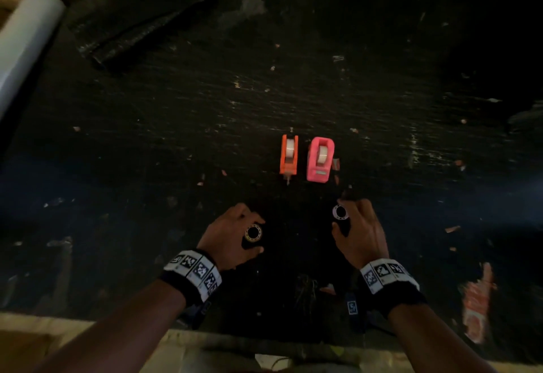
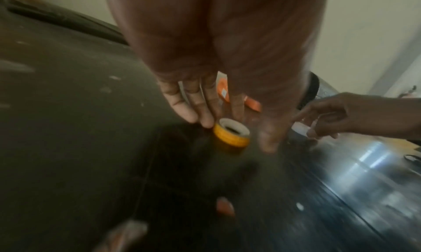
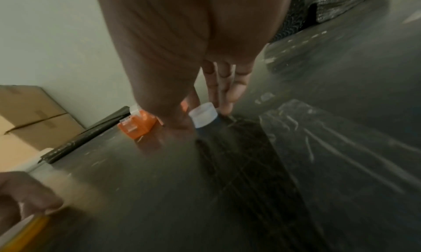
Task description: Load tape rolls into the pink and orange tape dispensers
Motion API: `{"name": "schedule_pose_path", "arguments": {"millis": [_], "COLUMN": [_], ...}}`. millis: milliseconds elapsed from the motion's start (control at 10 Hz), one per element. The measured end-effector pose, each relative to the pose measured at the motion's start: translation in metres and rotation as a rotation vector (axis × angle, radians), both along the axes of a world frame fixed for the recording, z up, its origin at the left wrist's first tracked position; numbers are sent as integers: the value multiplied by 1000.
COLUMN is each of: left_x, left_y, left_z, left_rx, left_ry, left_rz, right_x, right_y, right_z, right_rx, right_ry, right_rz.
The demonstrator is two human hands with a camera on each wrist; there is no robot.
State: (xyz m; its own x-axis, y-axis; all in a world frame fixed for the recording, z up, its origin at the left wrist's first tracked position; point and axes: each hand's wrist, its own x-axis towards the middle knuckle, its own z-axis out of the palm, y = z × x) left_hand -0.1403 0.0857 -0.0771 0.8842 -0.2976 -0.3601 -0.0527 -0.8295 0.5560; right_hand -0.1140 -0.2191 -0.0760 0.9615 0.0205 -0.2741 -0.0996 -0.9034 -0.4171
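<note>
The orange dispenser (image 1: pixel 288 157) and the pink dispenser (image 1: pixel 320 162) stand side by side on the black table (image 1: pixel 147 167), each with a pale roll in it. Nearer me, a yellow tape roll (image 1: pixel 253 233) (image 2: pixel 231 134) stands on the table. My left hand (image 1: pixel 258 236) (image 2: pixel 237 135) is spread around it, with straight fingers (image 2: pixel 205 119) touching its side and the thumb a little off it. My right hand (image 1: pixel 342 217) (image 3: pixel 202 115) pinches a white tape roll (image 1: pixel 340 212) (image 3: pixel 202 114) between thumb and fingers, low on the table just before the pink dispenser.
A black wrapped bundle (image 1: pixel 141 17) lies at the far left, and a white film roll (image 1: pixel 26 38) leans at the left edge. Red scraps (image 1: pixel 476 302) lie near the front right. A cardboard box (image 3: pixel 29 112) stands beyond the table. The table's front edge (image 1: pixel 264 340) is just below my wrists.
</note>
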Motion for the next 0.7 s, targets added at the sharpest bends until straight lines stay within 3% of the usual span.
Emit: {"name": "schedule_pose_path", "arguments": {"millis": [200, 400, 500, 700], "left_x": [18, 69, 83, 78], "left_y": [5, 37, 50, 64], "left_z": [6, 20, 19, 17], "left_rx": [7, 204, 239, 183], "left_ry": [-28, -36, -33, -26], "left_rz": [113, 234, 259, 269], "right_x": [12, 44, 58, 60], "right_y": [40, 140, 172, 180], "right_z": [8, 17, 13, 13], "right_rx": [62, 181, 154, 97], "right_ry": [40, 18, 43, 89], "right_rz": [75, 313, 334, 319]}}
